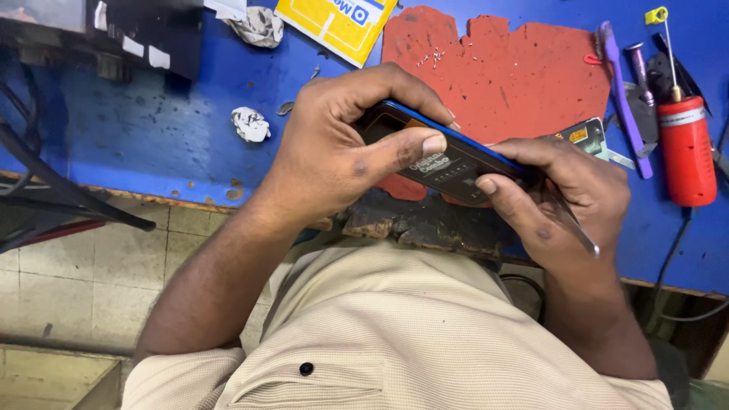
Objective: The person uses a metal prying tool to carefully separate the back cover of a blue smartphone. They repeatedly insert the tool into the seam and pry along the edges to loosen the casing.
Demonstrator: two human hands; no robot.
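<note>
Both hands hold a dark phone [440, 156] with a blue edge, tilted over the front edge of the blue workbench [152, 121]. My left hand [334, 152] wraps its left end, thumb pressed on the dark face near a white label. My right hand [566, 197] grips the right end, thumb on the face, and also holds thin metal tweezers [573, 228] that point down toward my wrist. The phone's right end is hidden by my fingers.
A red mat [516, 68] lies behind the phone. At the right are a purple tool [623, 91], a red cylinder with a yellow-capped needle [686, 148], and a black cable [672, 258]. A yellow card [334, 23] and crumpled paper [249, 124] lie at the back.
</note>
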